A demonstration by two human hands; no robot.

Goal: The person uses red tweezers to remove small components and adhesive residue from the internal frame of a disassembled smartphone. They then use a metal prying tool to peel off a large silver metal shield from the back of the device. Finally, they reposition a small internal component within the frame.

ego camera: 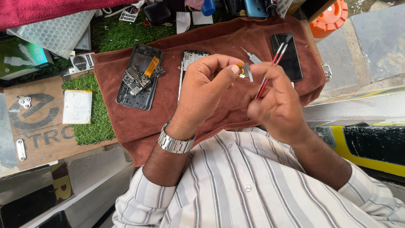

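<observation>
Brown towel [202, 114] spread over artificial grass [95, 122], partly hidden by arms | opened phone body [139, 78] laid on it | left hand [202, 93] pinched on small part [241, 71], barely discernible | right hand [276, 103] clenched on red tweezers [270, 71]

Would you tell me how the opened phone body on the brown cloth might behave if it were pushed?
The opened phone body lies flat, so it would probably slide, not roll. The brown cloth likely grips it. Its loose orange ribbon cable looks floppy and fragile.
</observation>
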